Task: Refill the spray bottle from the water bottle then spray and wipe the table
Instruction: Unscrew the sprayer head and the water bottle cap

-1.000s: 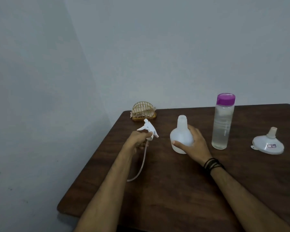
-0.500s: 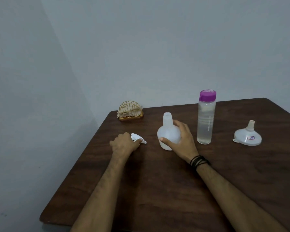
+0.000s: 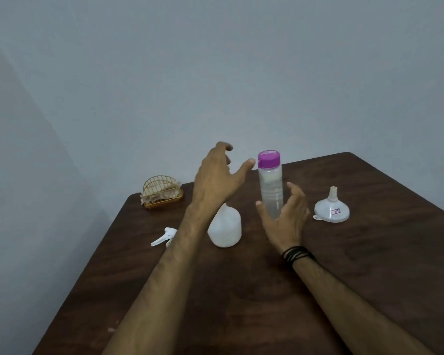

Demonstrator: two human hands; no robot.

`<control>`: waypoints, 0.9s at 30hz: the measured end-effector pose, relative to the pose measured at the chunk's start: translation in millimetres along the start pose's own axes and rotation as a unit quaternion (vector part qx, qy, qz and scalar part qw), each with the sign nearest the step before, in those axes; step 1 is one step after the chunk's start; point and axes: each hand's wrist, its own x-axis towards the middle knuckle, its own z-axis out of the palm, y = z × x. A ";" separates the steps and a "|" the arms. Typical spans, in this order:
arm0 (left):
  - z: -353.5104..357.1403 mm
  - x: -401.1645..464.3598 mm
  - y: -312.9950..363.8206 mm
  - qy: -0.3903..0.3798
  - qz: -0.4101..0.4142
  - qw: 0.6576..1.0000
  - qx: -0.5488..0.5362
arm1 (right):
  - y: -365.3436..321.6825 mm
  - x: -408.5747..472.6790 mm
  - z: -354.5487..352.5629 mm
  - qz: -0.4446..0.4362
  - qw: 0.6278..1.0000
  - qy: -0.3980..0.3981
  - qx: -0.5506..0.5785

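Dark wood table (image 3: 369, 265) w/ spray bottle (image 3: 226, 230), water bottle (image 3: 271, 185), funnel (image 3: 331, 211), sprayer head (image 3: 163, 238), napkin holder (image 3: 162, 192).

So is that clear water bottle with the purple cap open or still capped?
Capped: the purple cap sits on the upright clear water bottle.

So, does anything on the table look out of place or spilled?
No spill shows. Only the spray head lies on its side on the table, apart from the open spray bottle; that fits the refill.

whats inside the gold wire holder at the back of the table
The wire holder holds pale, crumpled napkins or cloth, poking out at both ends. The wires cover the rest, so how many cannot be told.
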 end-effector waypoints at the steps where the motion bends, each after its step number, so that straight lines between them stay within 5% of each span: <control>1: 5.2 5.6 8.6 -0.027 0.017 0.999 -0.013 | 4.9 2.7 -2.5 0.029 0.997 -0.061 0.031; 5: 21.8 30.6 29.1 -0.147 0.089 0.985 0.015 | 14.3 9.9 -6.7 0.121 0.963 -0.209 0.123; 12: 29.0 59.6 39.5 -0.304 0.161 0.935 0.081 | 23.3 15.0 -6.2 0.125 0.954 -0.230 0.143; 17: 30.4 61.8 39.2 -0.275 0.136 0.944 0.117 | 25.4 14.2 -3.0 0.122 0.957 -0.225 0.137; 21: 33.4 52.5 46.3 -0.172 0.096 0.963 0.185 | 22.8 13.2 -6.4 0.107 0.961 -0.219 0.131; 27: 12.2 54.2 49.4 -0.125 0.051 0.949 0.286 | 22.2 13.8 -6.2 0.114 0.960 -0.221 0.127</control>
